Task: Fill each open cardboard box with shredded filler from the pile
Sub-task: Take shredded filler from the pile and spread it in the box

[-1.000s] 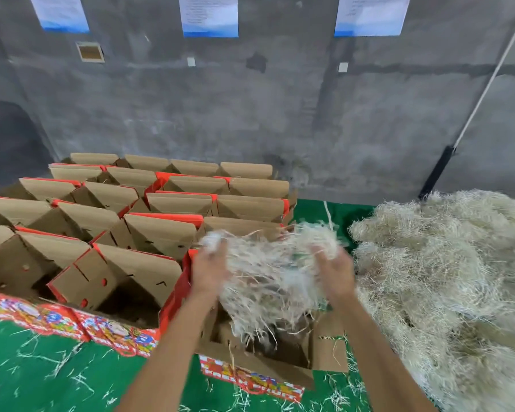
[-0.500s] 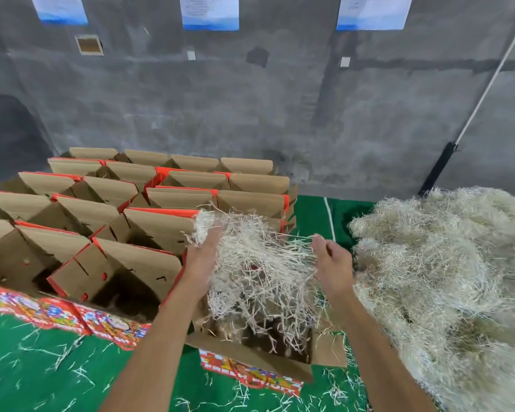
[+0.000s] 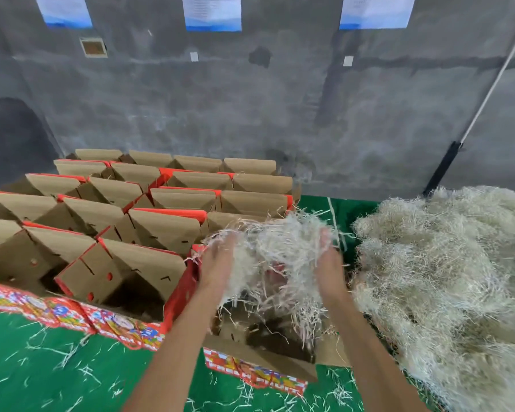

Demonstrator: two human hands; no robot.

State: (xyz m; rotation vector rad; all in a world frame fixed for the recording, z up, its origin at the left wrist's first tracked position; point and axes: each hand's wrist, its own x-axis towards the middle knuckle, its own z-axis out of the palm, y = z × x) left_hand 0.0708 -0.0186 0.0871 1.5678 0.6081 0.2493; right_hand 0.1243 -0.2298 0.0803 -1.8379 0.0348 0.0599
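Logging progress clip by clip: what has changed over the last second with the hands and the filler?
Both hands, left hand and right hand, still hold the clump of shredded filler between them above the open box; the clump has loosened and spread wider, with strands trailing into the box. The grip has not been let go. The pile and the rows of empty boxes stayed put.

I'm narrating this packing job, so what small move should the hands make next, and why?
Probably lower the filler clump into the near box. The left hand and right hand hold it above that box, whose dark inside looks mostly unfilled.
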